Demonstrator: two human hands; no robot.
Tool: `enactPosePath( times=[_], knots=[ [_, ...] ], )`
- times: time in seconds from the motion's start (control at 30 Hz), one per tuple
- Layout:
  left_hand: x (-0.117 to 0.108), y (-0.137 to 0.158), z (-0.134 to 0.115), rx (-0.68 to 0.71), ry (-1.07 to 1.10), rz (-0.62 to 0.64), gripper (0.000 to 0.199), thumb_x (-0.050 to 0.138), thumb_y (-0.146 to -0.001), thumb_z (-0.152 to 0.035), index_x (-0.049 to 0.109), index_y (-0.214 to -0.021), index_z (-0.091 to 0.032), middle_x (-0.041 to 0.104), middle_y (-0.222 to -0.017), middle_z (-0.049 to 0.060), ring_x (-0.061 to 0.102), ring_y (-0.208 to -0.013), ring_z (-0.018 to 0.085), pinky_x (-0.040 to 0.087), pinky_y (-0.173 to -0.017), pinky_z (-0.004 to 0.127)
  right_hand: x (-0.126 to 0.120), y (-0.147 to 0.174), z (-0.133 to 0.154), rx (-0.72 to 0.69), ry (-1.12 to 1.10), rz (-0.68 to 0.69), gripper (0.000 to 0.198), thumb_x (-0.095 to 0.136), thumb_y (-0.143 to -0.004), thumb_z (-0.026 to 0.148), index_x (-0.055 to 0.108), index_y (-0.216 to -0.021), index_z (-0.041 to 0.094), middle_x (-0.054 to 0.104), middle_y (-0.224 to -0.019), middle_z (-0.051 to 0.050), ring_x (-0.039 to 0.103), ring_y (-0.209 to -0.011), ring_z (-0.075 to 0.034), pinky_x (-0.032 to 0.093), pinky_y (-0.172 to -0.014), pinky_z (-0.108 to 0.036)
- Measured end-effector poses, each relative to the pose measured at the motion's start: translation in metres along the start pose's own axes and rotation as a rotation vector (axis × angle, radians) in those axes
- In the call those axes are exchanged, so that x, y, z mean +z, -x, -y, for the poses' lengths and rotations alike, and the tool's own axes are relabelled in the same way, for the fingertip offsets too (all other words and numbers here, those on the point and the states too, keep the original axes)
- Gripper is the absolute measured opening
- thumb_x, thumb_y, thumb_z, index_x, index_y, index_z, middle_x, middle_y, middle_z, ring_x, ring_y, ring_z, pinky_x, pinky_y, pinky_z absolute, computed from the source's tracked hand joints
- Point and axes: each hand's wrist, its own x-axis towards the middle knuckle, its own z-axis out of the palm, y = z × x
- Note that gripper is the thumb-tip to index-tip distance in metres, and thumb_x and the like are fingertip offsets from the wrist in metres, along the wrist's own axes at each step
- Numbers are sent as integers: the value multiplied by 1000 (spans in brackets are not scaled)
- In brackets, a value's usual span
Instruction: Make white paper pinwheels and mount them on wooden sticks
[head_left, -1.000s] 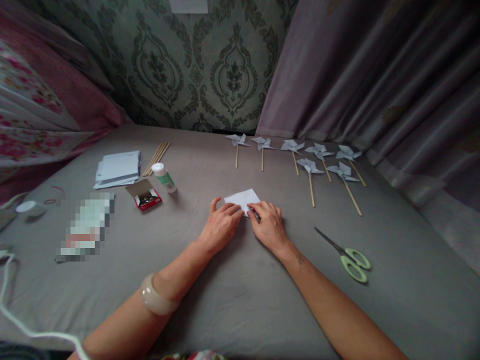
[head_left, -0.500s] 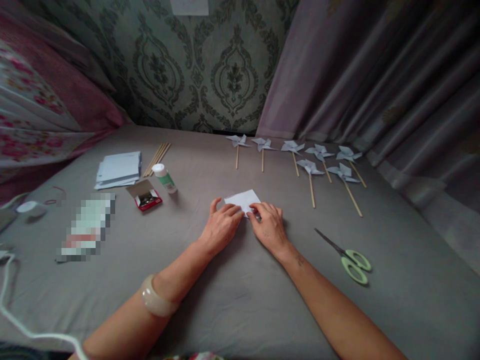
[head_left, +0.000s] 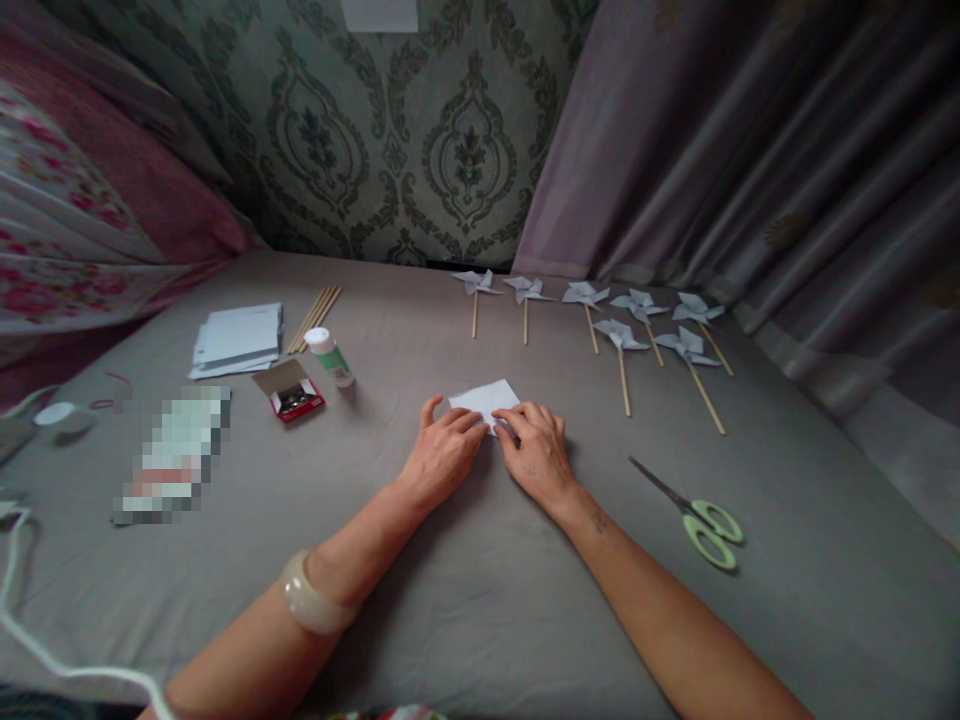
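A small piece of white paper [head_left: 491,397] lies on the grey cloth in front of me, its far corner pointing away. My left hand [head_left: 448,450] rests on its near left part, fingers bent and pressed together on the paper, thumb raised. On the near right part, my right hand [head_left: 536,450] pinches the paper between thumb and fingers. The fingertips of both hands almost meet and hide the near edge. To the right of my right hand lie scissors [head_left: 694,520] with green handles, blades pointing away to the left.
Several paper pinwheels [head_left: 619,336] on sticks lie at the back right. On the left are a stack of white paper [head_left: 238,338], wooden sticks [head_left: 315,318], a white-capped glue bottle [head_left: 330,358], a red box of small metal pieces [head_left: 296,400], a blurred flat object [head_left: 176,450] and a white cable [head_left: 52,655].
My right thumb and index finger have shifted slightly on the paper, and a gap now shows between them. My left hand and the other things stay where they were.
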Motion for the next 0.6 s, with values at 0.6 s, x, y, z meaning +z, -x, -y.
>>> enactPosePath(
  times=[0.6],
  knots=[
    [0, 0, 1, 5, -2, -6, 25, 45, -93, -17, 66, -105, -24, 70, -112, 5, 60, -107, 21, 17, -109, 50, -2, 0, 2, -31, 55, 27, 23, 52, -91, 24, 69, -107, 26, 62, -102, -7, 50, -94, -22, 32, -83, -35]
  ],
)
